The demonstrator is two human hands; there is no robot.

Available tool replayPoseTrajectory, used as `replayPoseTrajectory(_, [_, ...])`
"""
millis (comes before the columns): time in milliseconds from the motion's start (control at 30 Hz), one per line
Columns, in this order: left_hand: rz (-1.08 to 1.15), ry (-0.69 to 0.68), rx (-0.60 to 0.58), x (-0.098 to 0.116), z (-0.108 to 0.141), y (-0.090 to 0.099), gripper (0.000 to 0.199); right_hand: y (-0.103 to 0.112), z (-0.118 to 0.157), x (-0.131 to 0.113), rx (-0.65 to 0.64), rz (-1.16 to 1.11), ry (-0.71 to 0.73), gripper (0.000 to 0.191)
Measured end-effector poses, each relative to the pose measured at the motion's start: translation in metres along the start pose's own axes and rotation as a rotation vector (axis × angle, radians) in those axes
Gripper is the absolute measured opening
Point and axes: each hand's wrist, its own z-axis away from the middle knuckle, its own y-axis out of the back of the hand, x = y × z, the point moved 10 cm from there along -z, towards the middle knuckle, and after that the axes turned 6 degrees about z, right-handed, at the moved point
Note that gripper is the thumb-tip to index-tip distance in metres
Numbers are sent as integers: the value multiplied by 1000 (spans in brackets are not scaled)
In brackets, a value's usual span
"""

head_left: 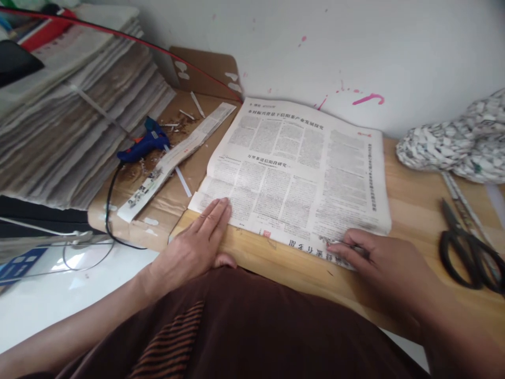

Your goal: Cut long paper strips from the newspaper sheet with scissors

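A folded newspaper (272, 173) with printed columns lies on the wooden tabletop in front of me. My left hand (203, 237) rests flat on its lower left corner, fingers stretched out and the thumb at the table's front edge. Near the lower right edge of the paper, my right hand (355, 252) is closed in a pinch. Something narrow and greyish shows between its thumb and forefinger, too blurred to name. Just there, the paper's near edge looks slightly ruffled, and upside-down large characters run along it.
Black-handled scissors (465, 252) lie at the right, below a woven paper piece (453, 137). On the cardboard (177, 200) at the left are a blue glue gun (145, 143), a long folded paper strip (177, 158) and scraps. A tied newspaper stack (79, 110) stands beyond.
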Motion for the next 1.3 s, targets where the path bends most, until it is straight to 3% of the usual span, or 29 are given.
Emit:
replayPoseTrajectory(267, [-63,-1,-124,19,-13,-3,112,4,1,-6,14,-2,19,58])
replayPoseTrajectory(467, [-76,128,-42,16,-8,1,108,5,0,-9,11,16,19,54])
replayPoseTrajectory(733, [-96,-132,27,39,-14,-2,107,8,2,-9,55,28,30,50])
replayPoseTrajectory(967, [-73,-45,-97,42,-23,-4,111,11,6,-14,120,20,77,52])
replayPoseTrajectory(1167, [-59,-21,-86,39,-22,-7,107,8,5,-11,141,9,87,54])
replayPoseTrajectory(1300, [-99,-38,-99,40,-22,-8,117,8,6,-10,127,10,75,54])
